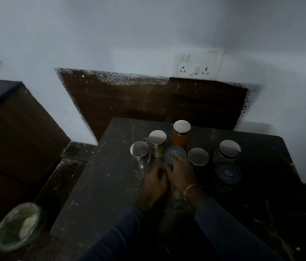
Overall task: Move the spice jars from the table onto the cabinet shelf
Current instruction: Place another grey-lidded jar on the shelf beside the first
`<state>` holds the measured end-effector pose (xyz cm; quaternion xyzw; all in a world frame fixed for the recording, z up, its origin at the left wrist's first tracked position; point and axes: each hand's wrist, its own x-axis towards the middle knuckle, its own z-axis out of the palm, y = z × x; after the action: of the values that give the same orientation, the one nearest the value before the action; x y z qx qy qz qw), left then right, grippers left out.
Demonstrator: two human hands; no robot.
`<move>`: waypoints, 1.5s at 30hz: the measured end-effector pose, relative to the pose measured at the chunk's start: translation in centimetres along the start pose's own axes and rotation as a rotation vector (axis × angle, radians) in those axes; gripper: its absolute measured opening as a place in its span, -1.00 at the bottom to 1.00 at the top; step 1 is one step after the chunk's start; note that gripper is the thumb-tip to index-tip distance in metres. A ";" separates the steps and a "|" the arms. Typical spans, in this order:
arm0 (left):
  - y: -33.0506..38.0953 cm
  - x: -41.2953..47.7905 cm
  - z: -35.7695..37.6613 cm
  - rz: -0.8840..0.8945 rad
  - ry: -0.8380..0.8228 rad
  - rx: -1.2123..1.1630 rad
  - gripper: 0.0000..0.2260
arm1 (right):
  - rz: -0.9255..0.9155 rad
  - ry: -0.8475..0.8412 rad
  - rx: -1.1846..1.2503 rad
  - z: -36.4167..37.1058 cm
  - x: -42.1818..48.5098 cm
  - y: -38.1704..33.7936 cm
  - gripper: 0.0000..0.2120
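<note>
Seven spice jars stand clustered on the dark bench [95, 185]. The right hand [182, 174], a bangle at its wrist, curls its fingers [175, 157] over the near rim of the middle blue-lidded jar [173, 152], gripping it. The left hand [155, 178] lies just beside it with fingers curled inward; the dim light hides whether it holds anything. An orange jar [181, 140] stands behind, a steel jar [157, 146] to the left, and a second blue-lidded jar [227, 174] to the right. A lined bin [19, 226] sits on the floor at lower left.
</note>
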<state>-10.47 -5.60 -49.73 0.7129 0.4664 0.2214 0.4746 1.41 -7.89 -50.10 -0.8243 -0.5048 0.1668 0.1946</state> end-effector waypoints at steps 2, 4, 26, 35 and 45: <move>-0.2 -0.2 -0.4 -0.048 0.009 0.014 -0.82 | 0.006 -0.027 -0.102 1.1 0.1 0.1 -0.57; -0.3 -0.6 -0.7 -0.091 0.039 0.032 -0.83 | -0.004 0.010 -0.178 1.8 0.1 0.4 -0.61; -3.4 1.7 -7.4 -0.156 -0.298 -0.567 -0.45 | -0.099 -0.135 0.875 -2.4 0.1 -2.8 -0.88; -1.2 3.6 -6.2 -0.150 -0.275 -0.624 -0.56 | 0.019 0.055 0.962 -2.6 -0.5 -3.6 -0.81; 5.1 4.4 -5.6 0.008 -0.143 -0.620 -0.75 | 0.243 0.365 1.466 -4.4 -1.3 -4.1 -0.49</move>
<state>-10.35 0.36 -43.30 0.5498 0.3393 0.3042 0.7001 -0.18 -8.00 -44.21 -0.5488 -0.1306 0.3405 0.7522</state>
